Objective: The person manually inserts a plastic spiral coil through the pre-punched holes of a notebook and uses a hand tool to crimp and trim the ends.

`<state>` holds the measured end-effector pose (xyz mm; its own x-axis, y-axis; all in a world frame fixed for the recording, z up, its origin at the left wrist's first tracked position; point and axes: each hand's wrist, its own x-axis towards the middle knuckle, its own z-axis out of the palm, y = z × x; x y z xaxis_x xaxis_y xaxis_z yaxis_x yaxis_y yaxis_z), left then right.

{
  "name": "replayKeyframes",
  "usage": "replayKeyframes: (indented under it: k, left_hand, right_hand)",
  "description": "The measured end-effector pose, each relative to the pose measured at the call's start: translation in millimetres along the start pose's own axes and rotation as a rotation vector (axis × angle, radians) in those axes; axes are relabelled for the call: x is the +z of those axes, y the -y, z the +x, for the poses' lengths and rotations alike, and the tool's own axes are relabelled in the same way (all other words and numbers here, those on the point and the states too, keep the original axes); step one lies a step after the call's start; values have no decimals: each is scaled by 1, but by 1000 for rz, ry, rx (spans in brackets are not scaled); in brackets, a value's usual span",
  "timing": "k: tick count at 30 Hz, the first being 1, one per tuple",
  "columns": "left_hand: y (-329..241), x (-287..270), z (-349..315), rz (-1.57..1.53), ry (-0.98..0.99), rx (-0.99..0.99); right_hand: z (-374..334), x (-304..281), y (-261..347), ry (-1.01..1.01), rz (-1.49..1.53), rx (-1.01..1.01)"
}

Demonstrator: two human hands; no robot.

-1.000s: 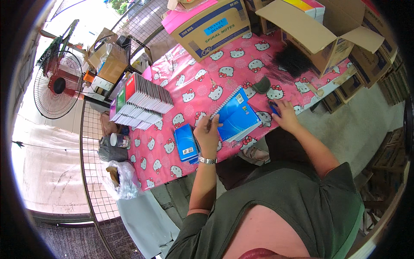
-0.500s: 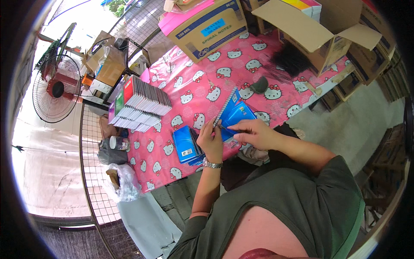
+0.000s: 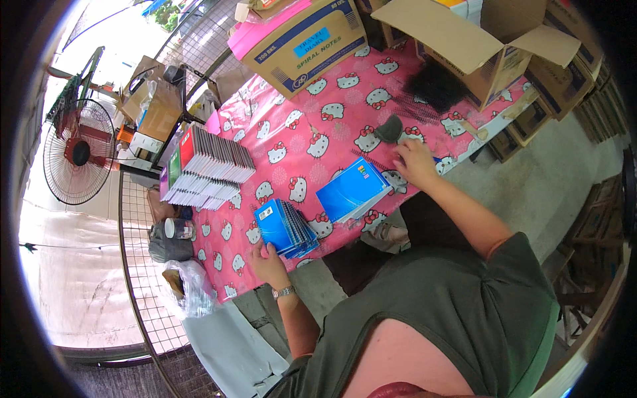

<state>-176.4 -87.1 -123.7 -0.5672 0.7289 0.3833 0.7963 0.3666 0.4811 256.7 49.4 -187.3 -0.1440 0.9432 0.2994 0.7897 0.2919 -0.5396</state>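
My left hand (image 3: 269,266) is at the near-left edge of a stack of blue spiral notebooks (image 3: 284,225), thumb and fingers apart, touching the edge. To the right lies a blue-covered pad (image 3: 353,190) with white pages and no coil visible along its edges. My right hand (image 3: 417,166) is beyond the pad's right end, low over the table, fingers curled down. What it grips is hidden; a small blue piece (image 3: 437,159) shows beside its wrist. Near its fingertips lie a dark green rounded object (image 3: 389,129) and a dark coil.
Pink patterned cloth (image 3: 279,174) covers the table. Tall rows of spiral notebooks (image 3: 211,166) stand at the left. A closed carton (image 3: 305,50) and an open carton (image 3: 488,73) are at the back, beside a heap of black coils (image 3: 434,86). A fan (image 3: 79,152) stands far left.
My hands have parted: the left moved left to the notebook stack, where the coiled notebook now lies on top. The right moved away to the far right, uncovering the blue pad.
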Motion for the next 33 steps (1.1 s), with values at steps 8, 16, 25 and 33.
replayKeyframes:
  k: [8,16,25,33]
  left_hand:
    - [-184,14,-25,-283,294,886]
    - [-216,15,-23,-201,683,1041]
    - [-240,28,-5,-119,348,966]
    - [-240,28,5,-194,422,1046]
  right_hand:
    - [54,50,17,238,67,49]
    - [16,-52,46,100,615,-137]
    - [25,-86,76,-47,465,-324]
    - [37,-94,71,159,612,-380]
